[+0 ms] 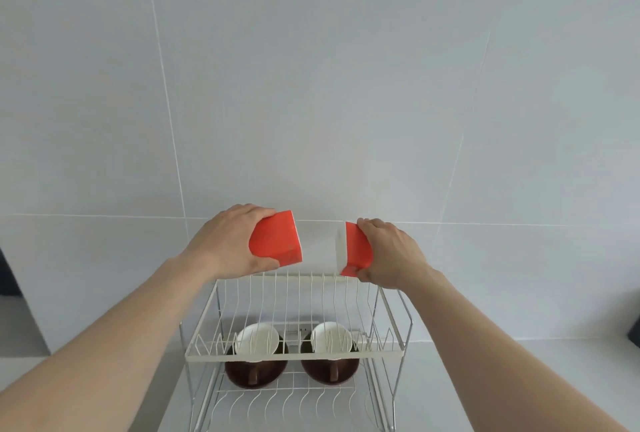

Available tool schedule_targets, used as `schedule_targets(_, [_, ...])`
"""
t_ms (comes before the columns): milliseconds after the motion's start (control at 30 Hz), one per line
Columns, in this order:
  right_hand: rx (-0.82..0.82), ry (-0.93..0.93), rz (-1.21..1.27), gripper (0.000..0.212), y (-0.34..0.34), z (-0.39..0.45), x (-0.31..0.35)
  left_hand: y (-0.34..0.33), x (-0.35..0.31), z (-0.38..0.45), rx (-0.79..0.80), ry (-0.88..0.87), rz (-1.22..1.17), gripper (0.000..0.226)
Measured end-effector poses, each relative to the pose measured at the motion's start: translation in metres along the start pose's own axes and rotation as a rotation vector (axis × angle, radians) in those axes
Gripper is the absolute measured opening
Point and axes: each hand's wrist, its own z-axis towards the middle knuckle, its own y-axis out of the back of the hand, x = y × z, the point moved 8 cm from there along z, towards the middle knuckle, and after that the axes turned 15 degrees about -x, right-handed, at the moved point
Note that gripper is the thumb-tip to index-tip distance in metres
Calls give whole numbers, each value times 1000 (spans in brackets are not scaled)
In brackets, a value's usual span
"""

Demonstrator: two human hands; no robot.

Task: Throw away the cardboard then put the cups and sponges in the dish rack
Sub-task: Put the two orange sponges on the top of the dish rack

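My left hand (228, 241) grips an orange sponge (275, 241) with a thin white edge. My right hand (391, 253) grips a second orange sponge (356, 249) whose white layer faces left. Both sponges hover just above the back edge of the white wire dish rack (294, 357), a little apart from each other. On the rack's lower tier two brown cups with white insides lie tilted, one on the left (256, 355) and one on the right (329, 353). No cardboard is in view.
A pale tiled wall (311, 85) rises right behind the rack. The rack stands on a light grey counter (519, 379). Dark shapes show at the far left edge (7, 272) and far right edge (633, 331).
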Motion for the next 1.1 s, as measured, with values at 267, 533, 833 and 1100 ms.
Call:
schedule_targets(267, [152,28,1,87,-72,-7,12,-61,35,-20,134,51,-24,95])
schedule_targets(533, [292,26,9,77,-133,-27,9,-120,52,-48,261,84,-36,96])
schedule_targets(833, [367,28,22,73,-166,-36,15,-155,69,-64,334,125,-52,99])
schedule_targets(1100, [381,5,50,72,-180,-40,15,-177,74,-71,373,140,-73,100])
